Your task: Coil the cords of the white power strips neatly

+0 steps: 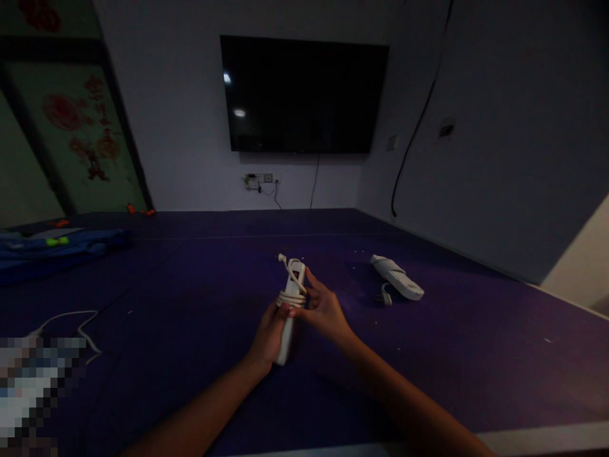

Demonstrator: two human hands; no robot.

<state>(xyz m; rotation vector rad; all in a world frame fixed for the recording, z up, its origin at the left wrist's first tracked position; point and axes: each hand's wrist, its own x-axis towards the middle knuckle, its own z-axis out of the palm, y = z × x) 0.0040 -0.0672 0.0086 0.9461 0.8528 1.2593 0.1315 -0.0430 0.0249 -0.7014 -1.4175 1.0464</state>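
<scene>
A white power strip (291, 298) with its cord wound around its middle is held upright over the purple surface (190, 304). My left hand (269, 336) grips the lower part of the strip. My right hand (324, 311) holds the upper part, its fingers on the wound cord; the plug end sticks out near the top. A second white power strip (398, 277), also wrapped in its cord, lies on the surface to the right, beyond my right hand.
A loose white cable (71, 320) lies at the left. A blue bundle (57, 251) sits at the far left edge. A dark TV (304, 95) hangs on the wall ahead, with a wall socket (259, 180) below. A black cable (419, 127) hangs on the right wall.
</scene>
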